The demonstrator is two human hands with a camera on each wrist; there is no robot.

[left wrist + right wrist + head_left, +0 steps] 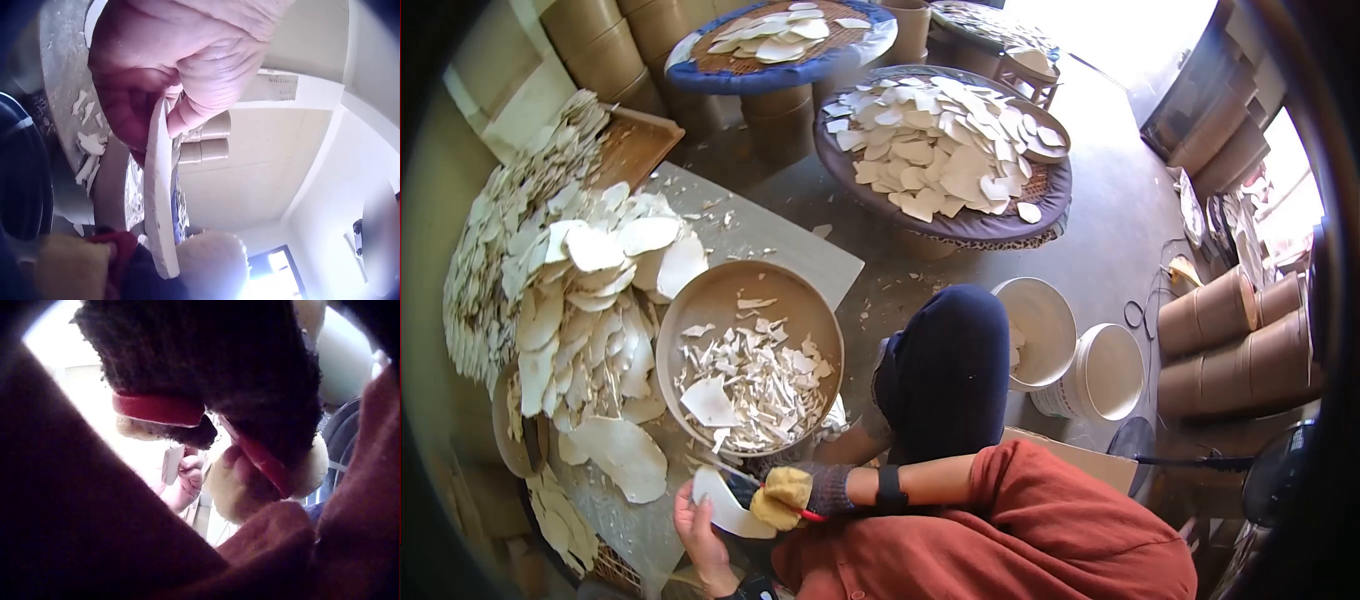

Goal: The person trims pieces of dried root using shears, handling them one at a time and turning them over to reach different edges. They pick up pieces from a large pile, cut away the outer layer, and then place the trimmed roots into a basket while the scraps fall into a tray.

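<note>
My bare left hand (703, 540) holds a flat white slice (732, 508) by its edge. In the left wrist view the slice (161, 194) stands edge-on between thumb and fingers. My right hand (795, 492), in a grey and yellow glove, grips red-handled shears (811, 516) close beside the slice; both red handles (265, 464) show in the right wrist view. The glove and slice partly hide the blades. Just beyond the hands is a round shallow tray (750, 283) holding white scraps. Many slices (590, 300) are heaped at its left.
The grey tabletop (800, 245) carries the tray and heap. Beyond it stand a large round rack (960, 228) piled with slices and a blue-rimmed one (735, 80). Two white buckets (1090, 385) are right of my knee, with brown drums (1210, 315) farther right.
</note>
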